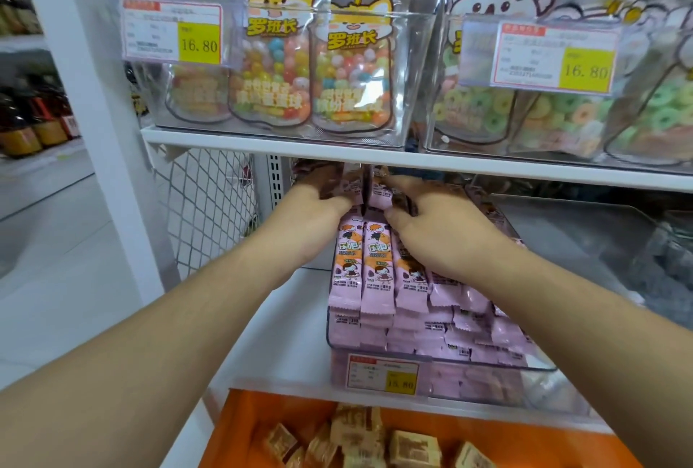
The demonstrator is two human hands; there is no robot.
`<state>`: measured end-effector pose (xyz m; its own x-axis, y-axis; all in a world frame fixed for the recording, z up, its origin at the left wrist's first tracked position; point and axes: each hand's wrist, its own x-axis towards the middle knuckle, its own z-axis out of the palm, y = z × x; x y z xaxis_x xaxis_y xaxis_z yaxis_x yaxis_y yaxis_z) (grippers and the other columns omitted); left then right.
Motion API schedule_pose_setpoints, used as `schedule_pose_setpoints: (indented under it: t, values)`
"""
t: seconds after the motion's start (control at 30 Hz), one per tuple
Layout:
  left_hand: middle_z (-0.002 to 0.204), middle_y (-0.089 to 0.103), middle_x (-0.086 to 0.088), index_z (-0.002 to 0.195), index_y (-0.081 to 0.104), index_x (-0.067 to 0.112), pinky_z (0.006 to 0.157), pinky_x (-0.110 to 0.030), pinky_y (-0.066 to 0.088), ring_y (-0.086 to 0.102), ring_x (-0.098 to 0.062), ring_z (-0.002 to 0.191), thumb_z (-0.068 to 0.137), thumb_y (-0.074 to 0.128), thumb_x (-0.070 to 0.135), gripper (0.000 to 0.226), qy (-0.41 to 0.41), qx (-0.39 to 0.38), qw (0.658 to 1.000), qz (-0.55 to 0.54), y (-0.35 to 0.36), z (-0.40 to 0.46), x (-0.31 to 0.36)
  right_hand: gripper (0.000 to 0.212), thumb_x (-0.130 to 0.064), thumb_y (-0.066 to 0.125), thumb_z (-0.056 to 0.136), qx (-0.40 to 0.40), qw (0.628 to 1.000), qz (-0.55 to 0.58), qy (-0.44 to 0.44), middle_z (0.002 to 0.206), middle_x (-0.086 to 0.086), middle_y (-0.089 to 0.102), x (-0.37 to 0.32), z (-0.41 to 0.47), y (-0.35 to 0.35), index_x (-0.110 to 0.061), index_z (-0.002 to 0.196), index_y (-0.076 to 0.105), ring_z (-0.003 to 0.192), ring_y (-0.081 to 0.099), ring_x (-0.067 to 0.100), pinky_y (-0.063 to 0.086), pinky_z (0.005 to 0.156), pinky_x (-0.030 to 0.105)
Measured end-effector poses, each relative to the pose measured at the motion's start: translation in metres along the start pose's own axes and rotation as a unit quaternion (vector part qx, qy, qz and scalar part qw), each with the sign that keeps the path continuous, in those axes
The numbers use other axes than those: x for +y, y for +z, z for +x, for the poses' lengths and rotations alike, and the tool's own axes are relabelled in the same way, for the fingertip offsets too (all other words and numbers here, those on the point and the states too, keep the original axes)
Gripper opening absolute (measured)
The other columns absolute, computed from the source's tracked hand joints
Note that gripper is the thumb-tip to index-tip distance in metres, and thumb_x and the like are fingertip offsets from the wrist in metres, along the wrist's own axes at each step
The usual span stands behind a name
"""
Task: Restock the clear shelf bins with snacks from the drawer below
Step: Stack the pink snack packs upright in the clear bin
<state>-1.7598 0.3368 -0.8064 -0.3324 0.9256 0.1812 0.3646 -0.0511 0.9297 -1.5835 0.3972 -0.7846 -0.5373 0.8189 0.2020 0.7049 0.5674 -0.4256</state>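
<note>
A clear shelf bin (442, 364) on the lower shelf holds several pink snack packets (377, 269) stacked in rows. My left hand (318, 212) reaches deep into the bin under the upper shelf, its fingers curled round a pink packet (356, 194) at the back. My right hand (435, 227) is beside it, fingers curled on pink packets (380, 197) at the back; the fingertips are partly hidden by the shelf's shadow. Below, an open orange drawer (240, 426) holds several tan wrapped snacks (412, 447).
The upper shelf (450, 164) carries clear bins of candy-ball pouches (352, 66) and ring gummies (562, 119) with price tags. A second clear bin (562, 227) stands right of the pink one. A wire mesh panel (210, 201) and a white post (75, 74) stand at left.
</note>
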Motion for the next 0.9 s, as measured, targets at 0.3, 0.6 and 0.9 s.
schedule_pose_setpoints:
  t: [0.3, 0.6, 0.9]
  values:
    - [0.151, 0.048, 0.019, 0.157, 0.041, 0.035, 0.117, -0.029, 0.031, 0.046, -0.004, 0.138, 0.102, 0.06, 0.038, 0.058, -0.03, 0.032, 0.998, 0.049, -0.009, -0.079, 0.014, 0.051, -0.035, 0.053, 0.106, 0.014, 0.999, 0.008, -0.036, 0.152, -0.005, 0.054, -0.004, -0.087, -0.029, -0.034, 0.156, 0.044, 0.135, 0.048, 0.017, 0.035, 0.104, 0.024]
    - [0.15, 0.046, 0.018, 0.154, 0.041, 0.039, 0.116, -0.031, 0.037, 0.045, -0.002, 0.137, 0.102, 0.06, 0.037, 0.055, -0.015, 0.011, 0.994, 0.107, 0.013, -0.214, 0.018, 0.046, -0.027, 0.059, 0.104, -0.015, 0.997, 0.07, -0.04, 0.147, -0.013, 0.056, 0.006, -0.22, -0.027, -0.027, 0.15, 0.055, 0.132, 0.048, 0.001, 0.013, 0.094, -0.011]
    - [0.162, 0.036, 0.007, 0.158, 0.037, 0.027, 0.123, -0.029, 0.026, 0.029, -0.016, 0.153, 0.103, 0.056, 0.048, 0.062, -0.126, -0.212, 0.937, 0.248, 0.081, -0.29, -0.092, 0.052, -0.026, 0.061, 0.103, -0.22, 0.969, 0.042, 0.107, 0.15, -0.003, 0.057, 0.09, -0.305, 0.07, -0.03, 0.153, 0.048, 0.14, 0.05, 0.02, 0.036, 0.108, 0.024]
